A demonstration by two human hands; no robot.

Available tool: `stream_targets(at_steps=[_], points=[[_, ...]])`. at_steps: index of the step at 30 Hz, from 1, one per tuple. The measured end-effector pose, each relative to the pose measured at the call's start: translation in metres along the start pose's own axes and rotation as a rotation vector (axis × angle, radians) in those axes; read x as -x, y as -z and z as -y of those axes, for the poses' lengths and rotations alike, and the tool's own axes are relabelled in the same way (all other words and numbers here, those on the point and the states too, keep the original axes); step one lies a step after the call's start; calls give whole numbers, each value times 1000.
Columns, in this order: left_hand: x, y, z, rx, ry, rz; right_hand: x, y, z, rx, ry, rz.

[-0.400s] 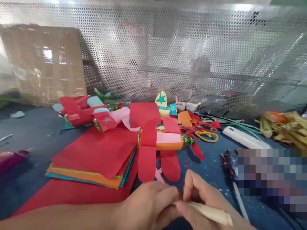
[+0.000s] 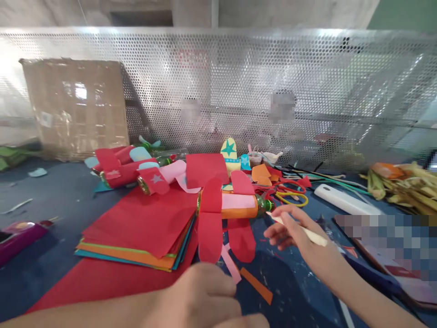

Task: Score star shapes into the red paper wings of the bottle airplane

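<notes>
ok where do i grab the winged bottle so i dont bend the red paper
Probably by the bare green neck, coming from the right: the bottle lies on its side with that narrower end sticking out uncovered. The red wings jut out farther left, so gripping there would likely crease them.

A perforated metal partition, silvery and partly see-through, ran across the whole width of the frame. Above it rose a grey wall, interrupted by a dark rectangular recess left of top centre and a green surface in the upper right corner. Taped brown cardboard stood before the partition at left. A dark blue tabletop spread below. Whitish light glared at the far left edge and glinted off the metal.
</notes>
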State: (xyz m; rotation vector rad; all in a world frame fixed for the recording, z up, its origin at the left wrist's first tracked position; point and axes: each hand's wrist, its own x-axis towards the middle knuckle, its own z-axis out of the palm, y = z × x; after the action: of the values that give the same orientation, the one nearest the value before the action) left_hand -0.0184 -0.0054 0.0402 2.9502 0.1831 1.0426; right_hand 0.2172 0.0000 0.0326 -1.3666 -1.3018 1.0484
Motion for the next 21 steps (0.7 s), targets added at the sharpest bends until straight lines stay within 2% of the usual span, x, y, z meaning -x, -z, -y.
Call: stream_targets(at_steps=[1, 2, 4, 6, 9, 13, 16, 21], points=[[-4, 11, 6, -21, -8, -78, -1, 2, -1, 99, 11, 62], [-9, 21, 16, -58, 43, -128, -1, 3, -2, 222, 49, 116], [-15, 40, 42, -209, 490, -187, 0, 6, -5, 481, 211, 180], [-17, 54, 71, -214, 615, -104, 0, 7, -8, 658, 384, 187], [-8, 62, 103, -106, 639, 93, 0, 5, -13, 757, 526, 214], [7, 57, 110, 72, 638, 266, 1, -2, -19, 815, 561, 289], [8, 48, 108, 182, 649, 320, 3, -6, -24, 851, 565, 331], [7, 36, 117, 291, 755, 324, 1, -10, -30, 918, 584, 353]])
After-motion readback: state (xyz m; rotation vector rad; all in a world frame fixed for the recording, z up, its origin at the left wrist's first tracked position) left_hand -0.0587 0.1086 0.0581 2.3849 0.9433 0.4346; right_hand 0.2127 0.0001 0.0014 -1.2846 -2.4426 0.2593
